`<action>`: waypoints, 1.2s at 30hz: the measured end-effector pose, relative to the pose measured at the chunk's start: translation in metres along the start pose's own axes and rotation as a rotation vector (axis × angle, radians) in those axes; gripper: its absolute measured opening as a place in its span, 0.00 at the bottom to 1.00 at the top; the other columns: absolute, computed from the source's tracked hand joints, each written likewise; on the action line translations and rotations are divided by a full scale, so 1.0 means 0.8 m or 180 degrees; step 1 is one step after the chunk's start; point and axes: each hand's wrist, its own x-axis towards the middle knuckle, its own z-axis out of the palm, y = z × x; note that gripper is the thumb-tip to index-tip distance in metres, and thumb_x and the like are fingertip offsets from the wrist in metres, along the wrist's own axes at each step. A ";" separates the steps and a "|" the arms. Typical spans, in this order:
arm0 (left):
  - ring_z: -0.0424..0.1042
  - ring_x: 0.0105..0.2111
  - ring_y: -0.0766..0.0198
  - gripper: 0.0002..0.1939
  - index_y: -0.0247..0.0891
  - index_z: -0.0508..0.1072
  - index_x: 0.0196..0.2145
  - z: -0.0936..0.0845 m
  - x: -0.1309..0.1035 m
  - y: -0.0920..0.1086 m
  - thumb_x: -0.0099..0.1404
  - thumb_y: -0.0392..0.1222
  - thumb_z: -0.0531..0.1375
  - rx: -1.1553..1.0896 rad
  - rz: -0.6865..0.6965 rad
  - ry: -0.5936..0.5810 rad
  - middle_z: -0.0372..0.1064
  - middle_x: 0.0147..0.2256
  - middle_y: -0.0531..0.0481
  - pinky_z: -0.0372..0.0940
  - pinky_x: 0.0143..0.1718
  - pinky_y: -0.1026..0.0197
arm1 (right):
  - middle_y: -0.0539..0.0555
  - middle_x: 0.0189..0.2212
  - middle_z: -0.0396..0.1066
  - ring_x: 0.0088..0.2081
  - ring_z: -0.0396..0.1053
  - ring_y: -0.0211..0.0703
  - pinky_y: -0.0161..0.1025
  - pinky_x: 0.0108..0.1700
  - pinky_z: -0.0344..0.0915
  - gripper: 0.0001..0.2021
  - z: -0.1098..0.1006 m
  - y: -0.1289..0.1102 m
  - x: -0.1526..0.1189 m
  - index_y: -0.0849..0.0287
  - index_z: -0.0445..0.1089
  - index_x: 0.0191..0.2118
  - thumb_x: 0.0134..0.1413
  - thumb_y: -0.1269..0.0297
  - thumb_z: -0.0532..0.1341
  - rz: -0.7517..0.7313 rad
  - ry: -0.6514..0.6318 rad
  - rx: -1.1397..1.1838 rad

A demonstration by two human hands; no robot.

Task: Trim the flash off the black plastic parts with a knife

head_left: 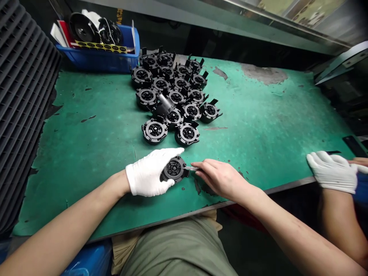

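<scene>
My left hand [151,172], in a white glove, is closed round a round black plastic housing [174,169] near the table's front edge. Fine ribs and a centre hub show on the housing's upper face. Bare and coming from the right, my right hand [220,178] pinches a small thin metal blade [189,168]. The blade's tip meets the housing's right rim, beside a small tab. Beyond my hands stands a cluster of similar black housings [155,130], several of them, mostly face up. One housing [165,105] lies tilted on top of the others.
A blue bin [97,57] with black parts and papers stands at the back left. Stacked dark ribbed trays [25,96] rise along the left side. Another person's gloved hand [332,170] rests on the worn green table [258,126] at the right edge.
</scene>
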 end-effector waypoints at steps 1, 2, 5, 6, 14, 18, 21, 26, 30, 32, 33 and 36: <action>0.67 0.71 0.39 0.52 0.41 0.51 0.77 0.001 0.000 -0.001 0.63 0.46 0.72 -0.0011 -0.0019 -0.0014 0.62 0.72 0.32 0.65 0.72 0.36 | 0.54 0.36 0.77 0.34 0.75 0.42 0.38 0.35 0.68 0.11 0.002 -0.005 0.001 0.61 0.71 0.55 0.80 0.63 0.55 0.0022 0.0002 -0.0084; 0.67 0.70 0.38 0.55 0.42 0.51 0.77 0.003 0.000 -0.003 0.61 0.50 0.74 -0.0011 -0.0028 -0.0018 0.63 0.71 0.32 0.65 0.71 0.36 | 0.53 0.36 0.77 0.33 0.75 0.41 0.38 0.34 0.67 0.11 0.004 -0.011 0.001 0.62 0.71 0.55 0.80 0.63 0.55 0.0055 0.0022 -0.0176; 0.69 0.69 0.36 0.59 0.41 0.53 0.76 0.010 0.002 -0.008 0.58 0.57 0.78 0.0074 0.0024 0.0026 0.64 0.70 0.31 0.67 0.70 0.34 | 0.51 0.33 0.74 0.29 0.72 0.39 0.38 0.30 0.62 0.13 0.006 -0.028 0.001 0.63 0.70 0.57 0.81 0.62 0.53 0.0183 0.0118 -0.0478; 0.69 0.69 0.36 0.58 0.41 0.53 0.76 0.011 0.002 -0.009 0.58 0.57 0.78 0.0110 0.0047 0.0043 0.65 0.70 0.30 0.67 0.70 0.35 | 0.50 0.32 0.73 0.28 0.70 0.39 0.39 0.29 0.60 0.13 0.005 -0.033 0.001 0.63 0.69 0.58 0.81 0.62 0.53 0.0214 0.0112 -0.0572; 0.71 0.67 0.37 0.57 0.41 0.55 0.75 0.014 0.002 -0.011 0.59 0.57 0.78 0.0101 0.0094 0.0124 0.67 0.69 0.31 0.67 0.70 0.36 | 0.50 0.31 0.69 0.28 0.65 0.42 0.43 0.26 0.51 0.18 -0.003 -0.048 -0.004 0.64 0.65 0.60 0.68 0.80 0.56 0.0162 -0.0149 -0.1002; 0.71 0.67 0.37 0.57 0.42 0.55 0.75 0.014 0.002 -0.011 0.58 0.57 0.78 0.0109 0.0096 0.0122 0.67 0.68 0.32 0.67 0.70 0.37 | 0.50 0.31 0.69 0.28 0.64 0.41 0.42 0.27 0.53 0.19 -0.007 -0.040 -0.003 0.62 0.64 0.59 0.67 0.81 0.55 -0.0015 -0.0164 -0.0979; 0.72 0.67 0.38 0.56 0.41 0.55 0.74 0.013 0.002 -0.011 0.59 0.57 0.78 0.0166 0.0135 0.0121 0.68 0.68 0.31 0.69 0.69 0.38 | 0.50 0.30 0.69 0.28 0.63 0.40 0.42 0.27 0.53 0.17 -0.009 -0.031 0.000 0.63 0.64 0.59 0.69 0.80 0.53 -0.0184 -0.0162 -0.0986; 0.72 0.67 0.38 0.55 0.39 0.55 0.73 0.012 0.002 -0.011 0.59 0.58 0.77 0.0239 0.0200 0.0146 0.68 0.67 0.30 0.69 0.68 0.38 | 0.50 0.31 0.69 0.28 0.63 0.40 0.42 0.27 0.51 0.17 -0.009 -0.018 0.002 0.65 0.65 0.60 0.69 0.81 0.53 -0.0365 -0.0134 -0.0977; 0.72 0.67 0.38 0.55 0.39 0.55 0.74 0.011 0.002 -0.012 0.60 0.58 0.77 0.0233 0.0227 0.0134 0.68 0.67 0.30 0.69 0.68 0.39 | 0.50 0.31 0.68 0.29 0.64 0.41 0.43 0.27 0.52 0.17 -0.010 -0.010 0.005 0.68 0.66 0.60 0.70 0.80 0.52 -0.0574 -0.0178 -0.0961; 0.72 0.67 0.38 0.55 0.39 0.55 0.74 0.011 0.001 -0.012 0.61 0.59 0.77 0.0221 0.0225 0.0123 0.68 0.67 0.30 0.69 0.69 0.38 | 0.51 0.31 0.68 0.29 0.64 0.41 0.43 0.27 0.52 0.17 -0.014 -0.007 0.008 0.69 0.67 0.60 0.71 0.80 0.51 -0.0682 -0.0230 -0.1030; 0.71 0.67 0.38 0.55 0.39 0.55 0.74 0.011 0.001 -0.012 0.61 0.59 0.76 0.0213 0.0225 0.0118 0.68 0.67 0.30 0.68 0.69 0.38 | 0.51 0.31 0.68 0.29 0.64 0.41 0.44 0.27 0.51 0.18 -0.015 -0.006 0.009 0.69 0.67 0.60 0.71 0.80 0.50 -0.0710 -0.0292 -0.1067; 0.71 0.67 0.38 0.55 0.39 0.55 0.75 0.011 0.001 -0.012 0.62 0.59 0.76 0.0190 0.0257 0.0135 0.68 0.68 0.30 0.68 0.69 0.38 | 0.52 0.32 0.68 0.29 0.64 0.42 0.43 0.26 0.51 0.18 -0.022 -0.003 0.013 0.69 0.67 0.61 0.71 0.79 0.51 -0.0771 -0.0537 -0.1093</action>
